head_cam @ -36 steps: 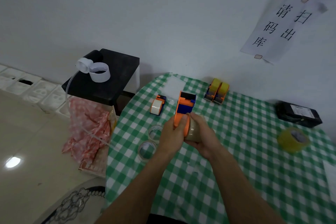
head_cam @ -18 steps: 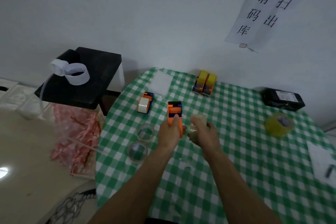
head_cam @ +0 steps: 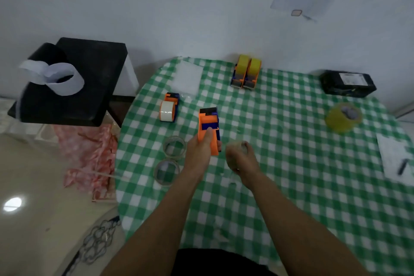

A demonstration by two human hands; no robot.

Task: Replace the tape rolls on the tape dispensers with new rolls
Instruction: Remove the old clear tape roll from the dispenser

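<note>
Dispenser [head_cam: 208, 123] is held above the worktop [head_cam: 291, 163], with the left grip [head_cam: 200, 152] closed around it. The right grip [head_cam: 240, 160] holds a clear roll [head_cam: 238, 146] just beside. I think the roll can go on backwards, because its tape end is hard to see.

Two bare arms reach forward from the bottom of the view, side by side above a surface [head_cam: 291, 132]. The left forearm [head_cam: 161, 213] angles up towards the centre, and the left hand [head_cam: 200, 153] grips the near end of an orange tape dispenser [head_cam: 208, 122], fingers curled round it and the thumb [head_cam: 208, 135] lying straight along its top. The right forearm [head_cam: 291, 215] comes in from the lower right. The right hand [head_cam: 243, 161], just beside the left but not touching it, is curled round a clear tape roll [head_cam: 239, 147]; this hand is slightly blurred, so its finger positions are hard to make out
</note>
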